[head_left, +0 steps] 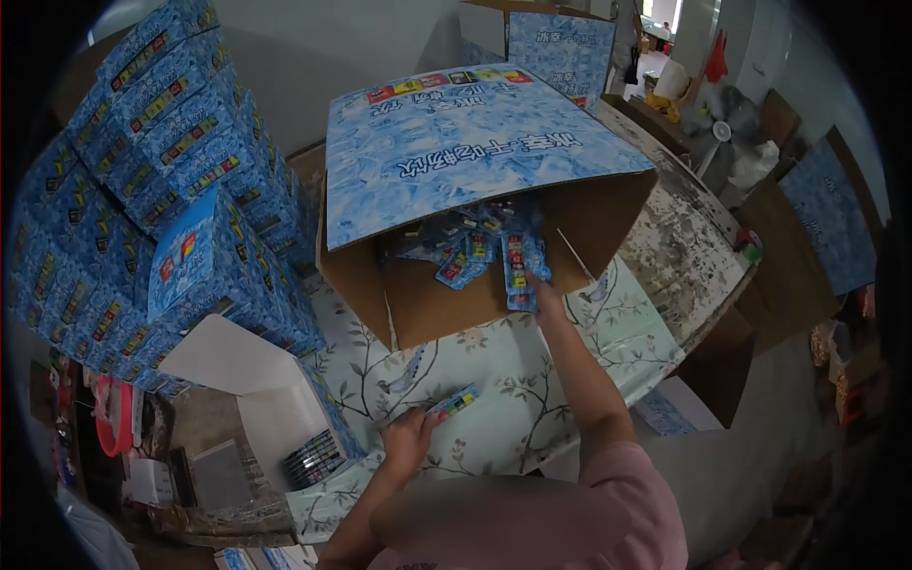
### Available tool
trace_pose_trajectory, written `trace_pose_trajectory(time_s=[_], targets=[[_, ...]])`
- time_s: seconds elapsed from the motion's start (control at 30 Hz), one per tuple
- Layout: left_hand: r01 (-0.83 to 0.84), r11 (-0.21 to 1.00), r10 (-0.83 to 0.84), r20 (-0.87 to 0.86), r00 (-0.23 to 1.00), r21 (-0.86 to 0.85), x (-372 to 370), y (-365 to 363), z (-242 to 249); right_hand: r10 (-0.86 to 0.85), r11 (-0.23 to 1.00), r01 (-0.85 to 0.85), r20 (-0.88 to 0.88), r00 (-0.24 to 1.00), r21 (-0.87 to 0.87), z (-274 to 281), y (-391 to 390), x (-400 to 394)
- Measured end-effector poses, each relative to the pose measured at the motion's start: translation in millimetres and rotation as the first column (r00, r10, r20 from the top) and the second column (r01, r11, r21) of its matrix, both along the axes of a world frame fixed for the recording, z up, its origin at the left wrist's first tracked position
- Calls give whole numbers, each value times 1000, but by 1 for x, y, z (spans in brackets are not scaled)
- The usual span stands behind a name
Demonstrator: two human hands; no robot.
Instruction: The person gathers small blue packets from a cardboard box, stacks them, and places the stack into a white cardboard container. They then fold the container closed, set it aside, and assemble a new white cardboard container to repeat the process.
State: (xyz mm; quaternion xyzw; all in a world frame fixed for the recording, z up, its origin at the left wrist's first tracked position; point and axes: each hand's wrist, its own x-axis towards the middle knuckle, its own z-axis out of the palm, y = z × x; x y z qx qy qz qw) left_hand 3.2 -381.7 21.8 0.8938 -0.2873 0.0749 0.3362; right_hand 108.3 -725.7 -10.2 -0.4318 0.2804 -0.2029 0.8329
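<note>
Inside the big box (613, 214), many small blue packs (463, 268) are being kept in a loose heap. The box is being rested on its side on the flowery cloth (513, 399), and its open end is being turned toward the person, perhaps so the packs can be reached easily. At that open end, one long pack (518, 266) is being touched by the right hand (547, 302). Whether it is being gripped cannot be told, as the fingers are being partly hidden. Over the cloth, another pack (458, 403) is being held at one end by the left hand (407, 439), with the fingers being closed on it. Most of the pack is being left showing, maybe because an end is easy to hold. Near the left hand, a smaller box (271, 418) is being kept open. A row of thin things (315, 461) is being held snugly in it, perhaps so none can tip over. Farther left, blue boxes (180, 104) are being piled high, likely to save room.
</note>
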Motion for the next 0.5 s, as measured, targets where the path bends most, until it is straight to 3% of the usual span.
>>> trace_pose_trajectory(time_s=[0.13,0.2,0.23,0.27,0.33,0.37,0.4,0.47,0.5], targets=[[106,990,-99,-75,992,95,-5,11,1,177,982,-166,-148,973,87,2,21,-92],[283,959,-280,-105,954,24,-13,13,12,365,927,-376,-201,909,-17,10,30,-126],[286,958,-283,-107,953,19,-15,15,12,461,871,-483,-192,866,-87,23,36,-139],[345,938,-340,-114,934,27,-17,17,13,458,872,-481,-196,867,-89,31,41,-145],[401,916,-395,-116,911,32,-18,19,12,563,591,-645,-324,760,-485,50,55,-148],[404,915,-400,-98,911,13,-16,19,7,563,453,-660,-382,733,-600,61,65,-148],[396,918,-395,-90,914,-2,-17,23,3,578,444,-674,-386,719,-591,68,69,-147],[267,963,-266,-13,964,45,-26,26,4,553,-2,-602,-503,665,-798,72,87,-141],[156,987,-160,120,980,39,-31,26,5,587,-105,-594,-531,611,-798,71,93,-138]])
